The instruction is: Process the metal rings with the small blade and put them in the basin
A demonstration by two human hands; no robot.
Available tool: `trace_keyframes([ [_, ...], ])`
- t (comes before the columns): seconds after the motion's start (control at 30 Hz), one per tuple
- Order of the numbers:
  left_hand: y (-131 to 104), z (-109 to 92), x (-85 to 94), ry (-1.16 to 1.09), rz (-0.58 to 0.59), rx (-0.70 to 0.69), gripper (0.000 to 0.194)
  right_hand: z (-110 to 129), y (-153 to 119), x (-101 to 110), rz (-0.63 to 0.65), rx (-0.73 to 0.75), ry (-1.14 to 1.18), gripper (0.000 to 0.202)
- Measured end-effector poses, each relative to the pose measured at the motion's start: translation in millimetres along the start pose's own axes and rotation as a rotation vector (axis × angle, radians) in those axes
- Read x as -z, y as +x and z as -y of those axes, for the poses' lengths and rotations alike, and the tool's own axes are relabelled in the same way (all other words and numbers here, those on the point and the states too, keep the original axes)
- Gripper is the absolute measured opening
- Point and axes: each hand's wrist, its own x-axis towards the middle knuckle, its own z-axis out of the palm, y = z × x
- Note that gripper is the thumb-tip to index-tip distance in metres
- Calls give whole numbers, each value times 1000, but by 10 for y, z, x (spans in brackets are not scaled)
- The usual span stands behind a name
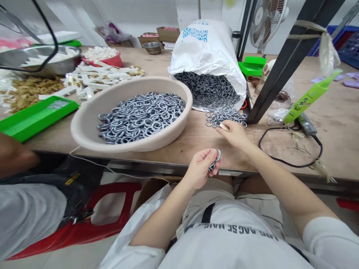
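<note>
My left hand (200, 166) is closed around several grey metal rings (215, 161), held just over the table's front edge. In my right hand (234, 133) is a small off-white strip with a dark tip (223, 127), pinched between thumb and fingers. Its tip reaches the near side of a loose pile of rings (228, 115) on the table; whether it touches one I cannot tell. Behind that pile, a white sack (206, 52) lies with its mouth toward me, full of darker rings. To the left, a large beige basin (84, 129) holds a heap of rings.
A slanted dark metal post (276, 71) stands right of the sack. Near it lie a black cable (291, 161) and a bright green packet (311, 97). At left are a green tray (33, 119), white strips (92, 76) and a co-worker's arm (17, 157).
</note>
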Motion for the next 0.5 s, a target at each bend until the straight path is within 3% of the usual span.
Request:
trace_keyframes([
  [0.13, 16, -37, 102, -63, -59, -21, 36, -167, 437, -58, 14, -44, -488, 32],
  [0.27, 86, -59, 186, -168, -129, -22, 37, -262, 546, -58, 39, -81, -538, 28],
  [0.37, 149, -74, 203, -188, -177, -7, 41, -264, 441, 26, 5, -39, -345, 27],
  [0.5, 226, -47, 117, -135, -202, -41, 44, -67, 6, 78, 117, -46, 308, 34],
])
